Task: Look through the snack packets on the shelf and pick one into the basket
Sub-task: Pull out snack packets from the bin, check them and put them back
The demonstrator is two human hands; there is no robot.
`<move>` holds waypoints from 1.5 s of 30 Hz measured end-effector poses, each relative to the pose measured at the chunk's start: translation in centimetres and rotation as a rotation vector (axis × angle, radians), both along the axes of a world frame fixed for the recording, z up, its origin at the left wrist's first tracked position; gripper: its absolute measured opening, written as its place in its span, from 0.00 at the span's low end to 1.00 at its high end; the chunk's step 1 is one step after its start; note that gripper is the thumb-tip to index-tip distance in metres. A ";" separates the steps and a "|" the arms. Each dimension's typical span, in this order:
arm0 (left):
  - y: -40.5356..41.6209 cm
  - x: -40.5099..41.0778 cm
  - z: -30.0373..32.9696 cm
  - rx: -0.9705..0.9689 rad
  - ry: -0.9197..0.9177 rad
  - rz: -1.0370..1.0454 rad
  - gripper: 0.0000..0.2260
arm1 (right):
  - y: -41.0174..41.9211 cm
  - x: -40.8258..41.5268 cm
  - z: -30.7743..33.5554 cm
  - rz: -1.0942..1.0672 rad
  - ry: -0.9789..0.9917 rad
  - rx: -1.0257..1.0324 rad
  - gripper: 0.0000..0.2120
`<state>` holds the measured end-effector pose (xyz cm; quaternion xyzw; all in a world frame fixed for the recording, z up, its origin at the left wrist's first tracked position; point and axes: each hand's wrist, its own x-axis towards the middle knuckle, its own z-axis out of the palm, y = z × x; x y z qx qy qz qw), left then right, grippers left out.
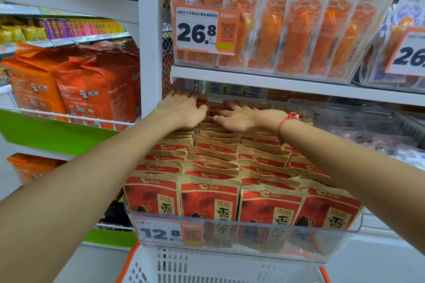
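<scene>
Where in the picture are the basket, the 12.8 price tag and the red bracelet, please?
basket (207, 266): head view, white slotted wall.
12.8 price tag (161, 233): head view, on the digits.
red bracelet (281, 124): head view, cord at the right wrist.

Price tags (205, 27): "26.8", "12.8".

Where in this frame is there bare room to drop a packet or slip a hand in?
The basket below the clear bin shows bare floor. There is a gap above the red packets under the upper shelf, where the left hand and right hand reach. The bin itself is packed tight, row on row.
</scene>
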<state>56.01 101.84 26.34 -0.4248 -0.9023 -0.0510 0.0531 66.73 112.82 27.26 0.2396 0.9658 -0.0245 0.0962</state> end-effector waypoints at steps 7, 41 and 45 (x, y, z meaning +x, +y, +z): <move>0.5 -0.8 -0.7 -0.260 -0.151 0.030 0.27 | 0.0 -0.7 -0.4 0.012 -0.052 0.005 0.27; -13.1 15.3 -6.6 0.376 0.384 -0.348 0.23 | -7.5 19.1 -7.6 0.236 0.854 0.482 0.23; -12.8 15.2 -6.4 0.378 0.385 -0.320 0.25 | -7.2 19.3 -7.8 0.353 0.958 0.563 0.17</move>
